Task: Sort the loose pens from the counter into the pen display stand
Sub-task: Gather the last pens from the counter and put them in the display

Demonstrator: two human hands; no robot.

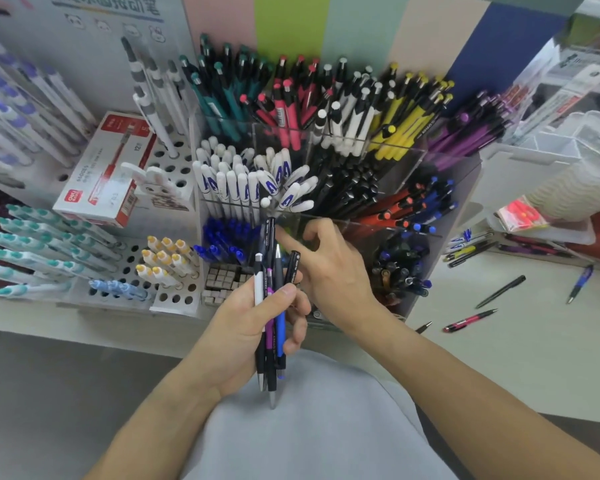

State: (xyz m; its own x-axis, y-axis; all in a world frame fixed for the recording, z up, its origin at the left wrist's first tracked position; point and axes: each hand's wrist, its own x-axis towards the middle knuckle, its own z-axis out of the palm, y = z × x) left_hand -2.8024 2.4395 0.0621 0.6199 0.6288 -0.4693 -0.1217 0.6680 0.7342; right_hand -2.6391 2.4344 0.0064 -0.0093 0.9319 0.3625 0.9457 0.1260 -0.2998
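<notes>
Sorting pens at a shop counter

The left hand [253,327] grips a bunch of pens [272,306] upright before the clear stand [326,174]; the right hand [329,268] holds nothing, its forefinger out at the bunch, other fingers loosely curled. Loose pens [499,291] lie on the pale counter [499,358] to the right, before striped wall panels.

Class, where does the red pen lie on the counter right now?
The red pen lies loose on the counter, right of the pen stand, below a black pen.
</notes>
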